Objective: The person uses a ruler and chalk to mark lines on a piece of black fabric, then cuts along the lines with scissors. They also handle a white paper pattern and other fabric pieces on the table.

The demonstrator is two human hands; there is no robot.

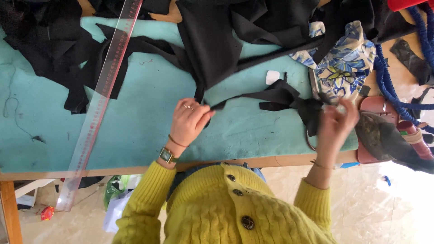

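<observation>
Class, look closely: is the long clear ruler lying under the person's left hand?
No, the clear ruler lies apart from the left hand, which pinches a black fabric strip.

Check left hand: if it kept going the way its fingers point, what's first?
Left hand points up and right along the black strip; it likely meets the black fabric pile first, though height is unclear.

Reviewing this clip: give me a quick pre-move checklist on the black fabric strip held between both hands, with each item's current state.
1. Left hand pinches one end of the black fabric strip: ok.
2. Right hand grips the bunched other end: ok.
3. Strip pulled flat, without twists: not ok, it is folded near the right hand.
4. Clear ruler lies apart from the strip: ok.
5. White chalk piece beside the strip: ok.
6. Scissors blades: cannot tell, hidden.
</observation>
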